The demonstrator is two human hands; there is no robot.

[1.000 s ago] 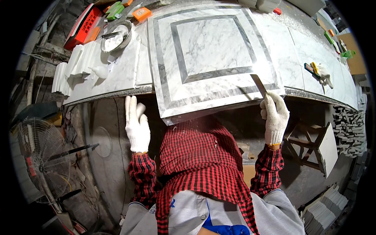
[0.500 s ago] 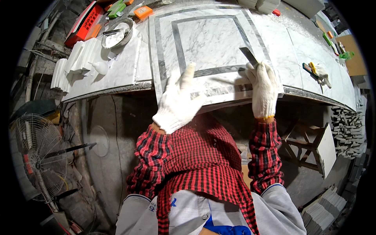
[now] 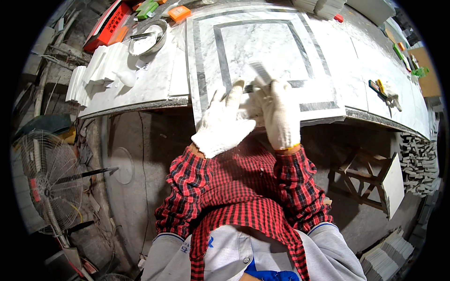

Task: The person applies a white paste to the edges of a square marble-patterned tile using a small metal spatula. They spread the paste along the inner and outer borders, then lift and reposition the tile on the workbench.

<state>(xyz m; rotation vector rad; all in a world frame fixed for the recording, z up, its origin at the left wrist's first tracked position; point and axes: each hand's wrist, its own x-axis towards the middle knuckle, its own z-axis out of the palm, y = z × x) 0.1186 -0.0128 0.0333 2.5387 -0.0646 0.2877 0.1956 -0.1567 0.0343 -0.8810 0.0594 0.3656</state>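
The right hand [image 3: 280,114] is closing its grip around a scraper [image 3: 259,75], blade lying flat on the marble slab [image 3: 262,42] at the worktop [image 3: 140,89] edge. The left hand [image 3: 224,124] is resting open-fingered on the slab, just beside it.

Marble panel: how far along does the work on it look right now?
Done: the marble panel lies assembled on the bench, grey inlay frames in place. In hand: the right hand holds a flat blade on the near grey strip; the left hand rests flat beside it. How much remains cannot be told.
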